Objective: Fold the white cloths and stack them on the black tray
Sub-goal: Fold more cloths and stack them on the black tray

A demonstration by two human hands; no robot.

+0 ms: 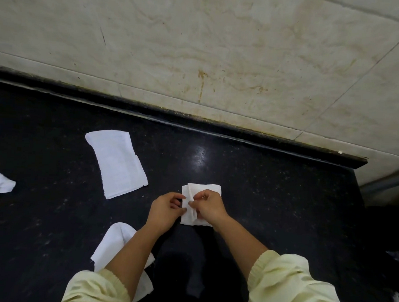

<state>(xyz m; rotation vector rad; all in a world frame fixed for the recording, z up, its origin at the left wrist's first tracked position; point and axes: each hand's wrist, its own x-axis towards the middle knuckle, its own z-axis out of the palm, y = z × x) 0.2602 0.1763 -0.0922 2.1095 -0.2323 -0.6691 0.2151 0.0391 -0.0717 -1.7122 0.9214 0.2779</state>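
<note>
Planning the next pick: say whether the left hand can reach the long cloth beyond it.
Probably yes: only bare counter separates the left hand from the long cloth, once it releases the small cloth.

On the counter [273, 182], the folded cloth [207, 188] lies right of the flat cloth [118, 164], wall [199, 47] behind.
</note>
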